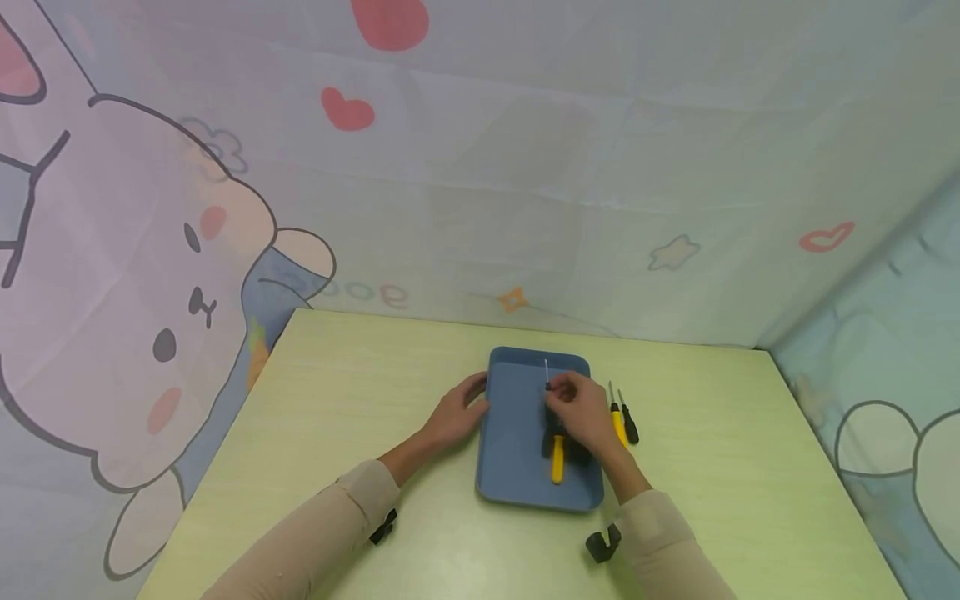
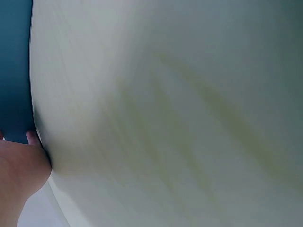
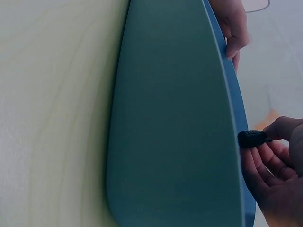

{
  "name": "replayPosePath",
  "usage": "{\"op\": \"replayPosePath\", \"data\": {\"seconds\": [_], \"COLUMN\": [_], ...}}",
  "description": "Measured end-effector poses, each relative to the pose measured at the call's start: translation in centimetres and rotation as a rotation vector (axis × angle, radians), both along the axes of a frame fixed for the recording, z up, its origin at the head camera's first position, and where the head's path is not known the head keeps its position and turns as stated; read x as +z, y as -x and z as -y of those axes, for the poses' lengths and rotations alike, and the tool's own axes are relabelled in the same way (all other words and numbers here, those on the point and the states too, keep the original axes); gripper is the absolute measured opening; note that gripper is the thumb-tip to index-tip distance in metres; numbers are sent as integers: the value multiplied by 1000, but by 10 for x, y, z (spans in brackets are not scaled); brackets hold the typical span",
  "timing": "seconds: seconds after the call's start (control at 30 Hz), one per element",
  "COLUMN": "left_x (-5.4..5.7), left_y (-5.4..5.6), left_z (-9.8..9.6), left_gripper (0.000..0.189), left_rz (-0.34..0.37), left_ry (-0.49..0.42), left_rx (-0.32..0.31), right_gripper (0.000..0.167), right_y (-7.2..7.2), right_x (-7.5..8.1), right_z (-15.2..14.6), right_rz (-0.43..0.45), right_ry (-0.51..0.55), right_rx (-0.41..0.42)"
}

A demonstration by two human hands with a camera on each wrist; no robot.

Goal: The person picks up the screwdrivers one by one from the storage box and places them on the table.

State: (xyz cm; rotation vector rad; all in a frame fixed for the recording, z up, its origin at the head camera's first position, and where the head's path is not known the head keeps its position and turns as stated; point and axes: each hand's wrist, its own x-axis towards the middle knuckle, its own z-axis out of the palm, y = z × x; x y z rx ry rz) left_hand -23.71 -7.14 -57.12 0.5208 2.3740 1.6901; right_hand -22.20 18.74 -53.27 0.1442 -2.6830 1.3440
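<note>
A blue-grey tray lies on the table. My left hand holds its left edge, with the thumb and fingers at the rim. Over the tray, my right hand pinches a small screwdriver with a thin metal shaft pointing away from me; its black handle shows in the right wrist view. Below that hand, a yellow-handled tool lies in the tray, its far end partly hidden. Just right of the tray lie a yellow-and-black screwdriver, partly covered by the right wrist, and a black-handled screwdriver.
The pale yellow-green table extends to both sides of the tray. Black wrist-mounted pieces show by the left sleeve and the right sleeve. A printed cloth hangs behind the table's far edge.
</note>
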Motion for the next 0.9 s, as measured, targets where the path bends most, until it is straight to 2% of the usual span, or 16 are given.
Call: {"op": "replayPosePath", "data": {"seconds": [0.57, 0.9], "left_x": [0, 0], "left_y": [0, -1], "left_z": [-1, -1], "left_gripper": [58, 58], "left_rz": [4, 19], "left_ry": [2, 3], "left_rx": [12, 14], "right_gripper": [18, 18], "right_y": [-1, 1], "right_x": [2, 11], "right_z": [-10, -19], "right_rz": [-48, -6], "right_ry": [-12, -3], "right_rx": [-9, -42]}}
